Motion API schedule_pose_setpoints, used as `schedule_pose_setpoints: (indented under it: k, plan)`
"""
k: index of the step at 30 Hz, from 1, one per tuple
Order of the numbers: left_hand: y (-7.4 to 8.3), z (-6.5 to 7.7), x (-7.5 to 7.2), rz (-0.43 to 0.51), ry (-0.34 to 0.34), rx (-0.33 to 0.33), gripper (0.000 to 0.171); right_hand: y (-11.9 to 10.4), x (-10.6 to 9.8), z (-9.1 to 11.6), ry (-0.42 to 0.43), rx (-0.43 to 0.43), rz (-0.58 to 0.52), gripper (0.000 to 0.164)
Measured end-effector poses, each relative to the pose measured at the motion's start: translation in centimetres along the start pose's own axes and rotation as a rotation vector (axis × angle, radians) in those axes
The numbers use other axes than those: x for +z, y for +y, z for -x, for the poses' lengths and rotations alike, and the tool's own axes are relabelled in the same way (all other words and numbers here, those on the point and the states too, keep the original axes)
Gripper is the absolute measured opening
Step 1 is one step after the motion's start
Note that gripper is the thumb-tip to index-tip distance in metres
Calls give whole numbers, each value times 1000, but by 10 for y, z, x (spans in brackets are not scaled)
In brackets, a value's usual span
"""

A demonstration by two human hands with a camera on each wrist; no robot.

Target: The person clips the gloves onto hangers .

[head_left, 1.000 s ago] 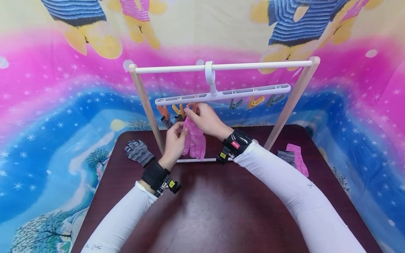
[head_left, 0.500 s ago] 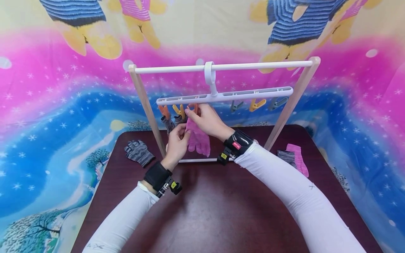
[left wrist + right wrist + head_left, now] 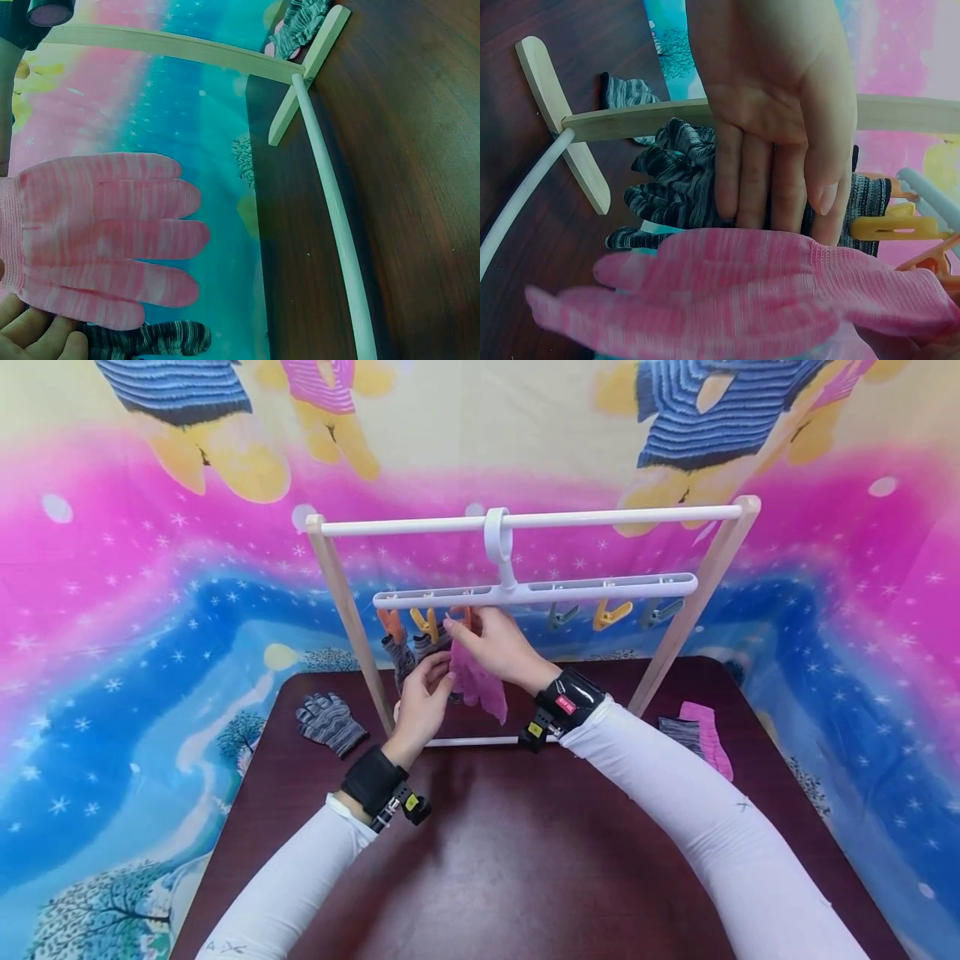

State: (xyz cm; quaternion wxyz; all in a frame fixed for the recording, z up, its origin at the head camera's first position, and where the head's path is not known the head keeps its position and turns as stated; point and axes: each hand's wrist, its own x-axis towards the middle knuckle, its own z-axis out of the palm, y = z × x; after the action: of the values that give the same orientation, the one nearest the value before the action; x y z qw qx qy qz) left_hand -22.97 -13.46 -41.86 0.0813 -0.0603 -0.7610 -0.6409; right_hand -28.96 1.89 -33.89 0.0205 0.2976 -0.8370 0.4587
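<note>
A pink knit glove (image 3: pixel 478 683) hangs fingers-down under the hanger's left half, its cuff at the third clip from the left. My right hand (image 3: pixel 508 650) pinches that orange clothespin (image 3: pixel 931 261) between thumb and fingers, hiding part of it. Against the glove's left edge is my left hand (image 3: pixel 422 700); in the right wrist view its thumb rests along the index finger, fingertips right at the glove's edge. Just left, a grey striped glove (image 3: pixel 676 176) hangs from another orange clip (image 3: pixel 391 623) and a yellow clip (image 3: pixel 424 623).
The white hanger (image 3: pixel 600 588) hooks over the rack's top rail (image 3: pixel 615 516). Several unused clips, such as a yellow one (image 3: pixel 611 613), hang on its right half. A grey striped glove (image 3: pixel 332 724) lies at the left of the dark table (image 3: pixel 495 877); pink and grey gloves (image 3: pixel 707 739) lie right.
The pink glove has turned and swung right, its fingers now more edge-on. My left hand has shifted slightly right and eased off its grip; my right hand stays at the clip.
</note>
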Motion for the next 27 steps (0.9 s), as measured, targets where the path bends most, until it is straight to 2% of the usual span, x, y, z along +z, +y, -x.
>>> schedule_pose_setpoints:
  k: [6, 12, 16, 21, 27]
  plan:
    - [-1, 1, 1, -35, -28, -6, 47, 2, -2, -1, 24, -21, 22, 29]
    - [-2, 1, 1, -56, -23, 6, 49, 7, -2, -1, 40, -27, 30, 21]
    - [-4, 2, 1, -56, -4, 23, 49, 10, -3, 0, 38, -18, 34, 24]
    - [-4, 3, 0, -44, -1, 18, 50, 13, -4, 3, 27, 18, 45, 39]
    - [20, 13, -2, -55, -20, 4, 52, 16, -7, 6, 4, 48, 42, 45]
